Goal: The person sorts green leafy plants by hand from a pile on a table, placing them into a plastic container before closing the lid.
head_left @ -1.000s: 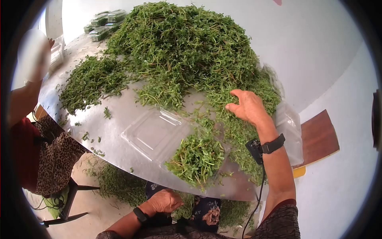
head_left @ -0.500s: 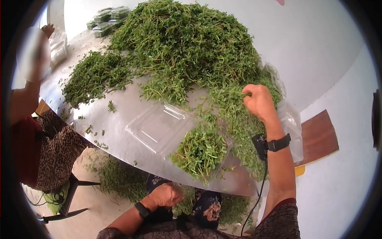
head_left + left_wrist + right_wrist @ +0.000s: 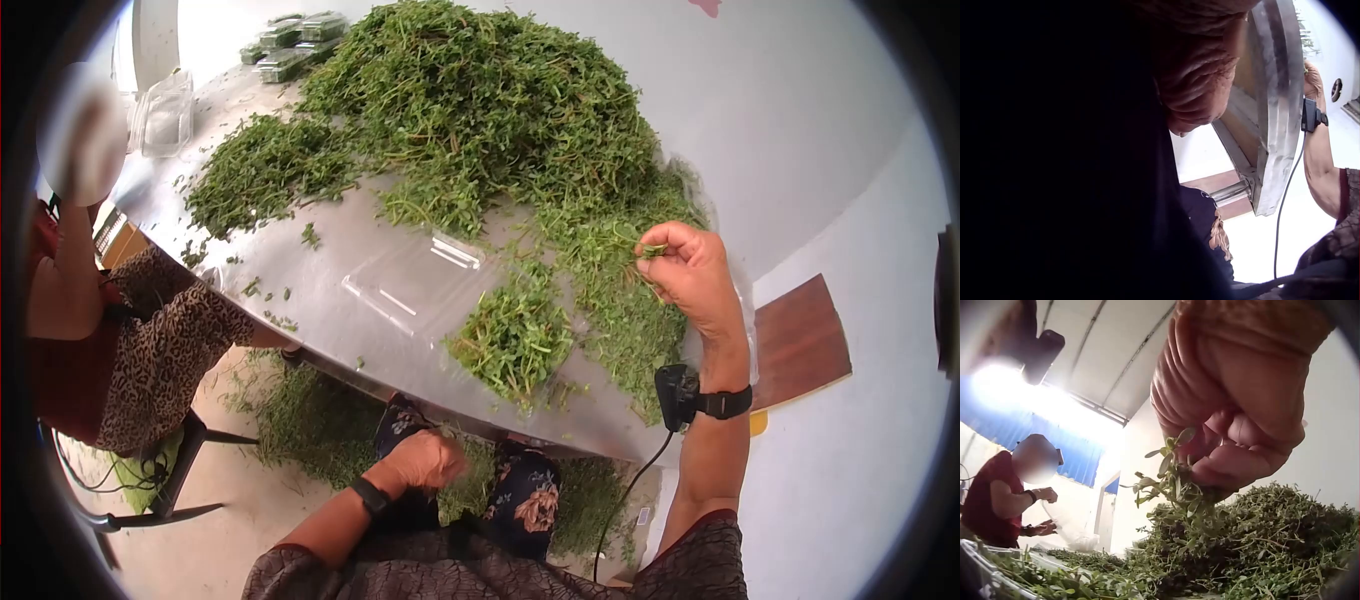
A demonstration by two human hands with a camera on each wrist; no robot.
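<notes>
Over the right side of the table, my right hand [image 3: 692, 275] pinches a small green sprig [image 3: 652, 250] between thumb and fingers. In the right wrist view the hand [image 3: 1232, 400] grips leafy stems [image 3: 1175, 481] above the greens. My left hand [image 3: 428, 460] is below the table edge near my lap, its fingers curled with nothing seen in them. A large heap of greens [image 3: 480, 110] covers the back of the table. A small pile [image 3: 515, 340] lies at the front, beside a clear plastic tray or lid [image 3: 415, 285].
Filled clear boxes [image 3: 285, 65] are stacked at the back left of the metal table [image 3: 330, 260]. Empty clear containers [image 3: 165, 115] stand near another person in red [image 3: 994, 500] at left. Greens [image 3: 320, 430] lie on the floor. A cable hangs from my right wrist.
My right hand has closed its fingers on a sprig and moved right, then turned. The left hand has stayed low near my lap. The view has shifted slightly.
</notes>
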